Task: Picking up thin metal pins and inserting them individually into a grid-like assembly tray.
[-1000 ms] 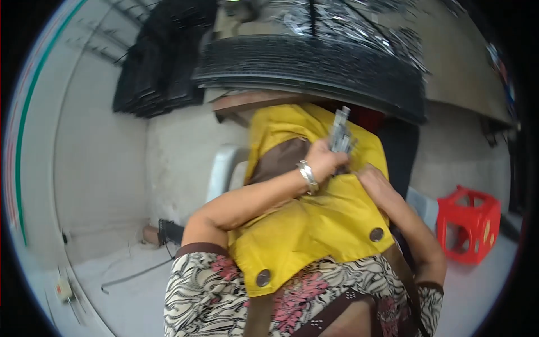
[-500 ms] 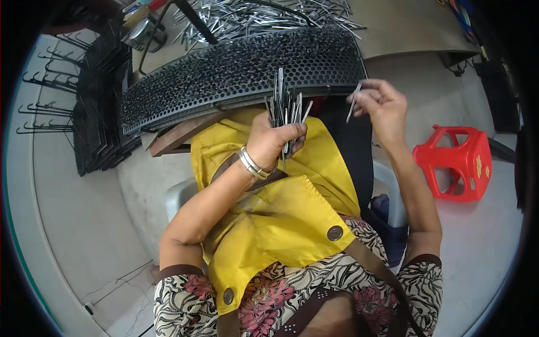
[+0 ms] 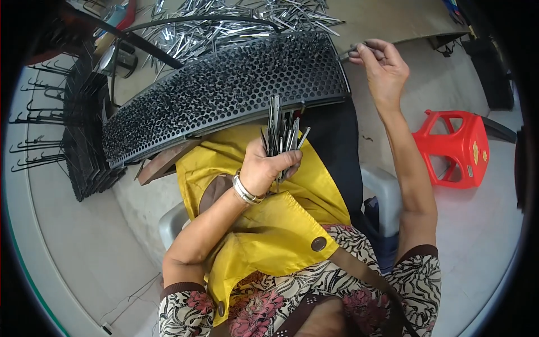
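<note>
My left hand (image 3: 268,167) is closed around a bundle of slim metal pieces (image 3: 282,135) (grey, shiny, fanning upward) over my yellow apron (image 3: 269,224), just below the black perforated rack (image 3: 224,90). My right hand (image 3: 382,67) pinches one piece (image 3: 349,53) at the rack's far corner.

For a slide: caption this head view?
Left hand grips metal pieces; right hand pinches one beside perforated tray.
</note>
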Demonstrator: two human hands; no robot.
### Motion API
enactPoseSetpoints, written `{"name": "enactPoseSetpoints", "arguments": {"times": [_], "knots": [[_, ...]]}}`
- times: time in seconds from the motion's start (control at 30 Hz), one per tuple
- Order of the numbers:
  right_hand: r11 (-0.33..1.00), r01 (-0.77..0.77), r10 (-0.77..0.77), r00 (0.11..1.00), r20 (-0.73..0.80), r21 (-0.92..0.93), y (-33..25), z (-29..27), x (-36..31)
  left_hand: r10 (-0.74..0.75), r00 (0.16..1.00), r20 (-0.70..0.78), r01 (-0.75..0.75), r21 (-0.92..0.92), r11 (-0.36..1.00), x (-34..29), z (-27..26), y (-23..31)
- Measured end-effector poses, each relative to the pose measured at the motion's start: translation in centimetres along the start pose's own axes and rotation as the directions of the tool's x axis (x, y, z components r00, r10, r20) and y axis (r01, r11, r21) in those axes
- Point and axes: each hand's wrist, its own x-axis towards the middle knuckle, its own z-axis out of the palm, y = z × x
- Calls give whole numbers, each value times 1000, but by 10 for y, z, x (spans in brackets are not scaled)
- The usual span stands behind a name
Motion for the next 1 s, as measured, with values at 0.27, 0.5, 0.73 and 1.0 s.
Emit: {"name": "enactPoseSetpoints", "arguments": {"times": [0.27, 0.5, 0.73, 1.0], "knots": [[997, -36, 37, 999, 17, -68, 8, 11, 7, -59, 998, -22, 57, -56, 997, 10, 3, -2], [931, 206, -147, 967, 207, -301, 17, 13, 11, -73, 997, -26, 71, -58, 996, 14, 1, -4], [470, 660, -391, 751, 532, -586, 14, 10, 9, -66, 998, -21, 64, -101, 993, 18, 1, -3], [904, -413, 406, 757, 511, -106, -42, 17, -84, -60, 998, -30, 54, -161, 985, 16, 5, 4]]}}
